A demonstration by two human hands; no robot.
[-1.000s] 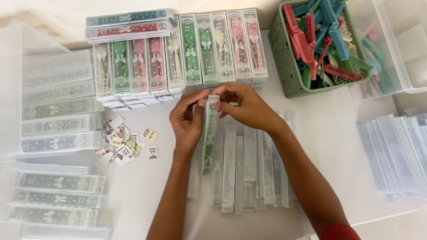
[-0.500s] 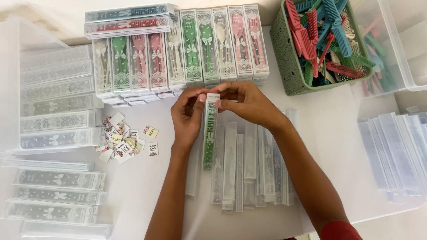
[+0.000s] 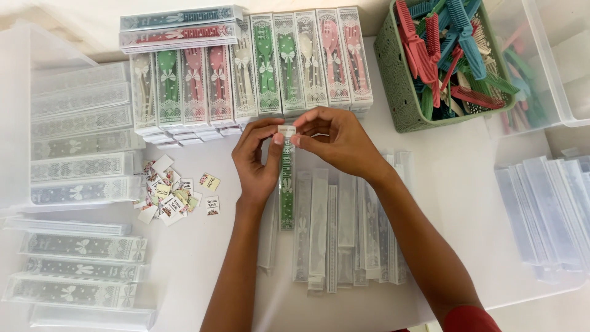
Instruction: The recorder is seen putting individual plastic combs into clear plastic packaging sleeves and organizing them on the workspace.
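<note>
Nearest the person, along the desk's (image 3: 203, 270) near edge, lay a loose row of empty clear plastic sleeves with white lace print (image 3: 344, 233), spread side by side under both forearms. Above them, near the middle of the desk, the left hand (image 3: 258, 163) and the right hand (image 3: 335, 138) met over a long clear sleeve holding a green comb (image 3: 287, 197), which ran lengthwise toward the person. Both hands were closed in a pinch, thumbs and forefingers gripping a small white sticker label (image 3: 287, 130) at the sleeve's far end. Just left of the left hand sat a scatter of small printed paper labels (image 3: 175, 193). Toward the left edge lay stacks of packed lace-print sleeves (image 3: 80, 141). Along the far edge stood a row of packed sleeves with green, pink and cream combs (image 3: 270, 64), and at the far right corner a green perforated plastic basket (image 3: 399, 80) was filled with loose coloured combs (image 3: 448, 43).
</note>
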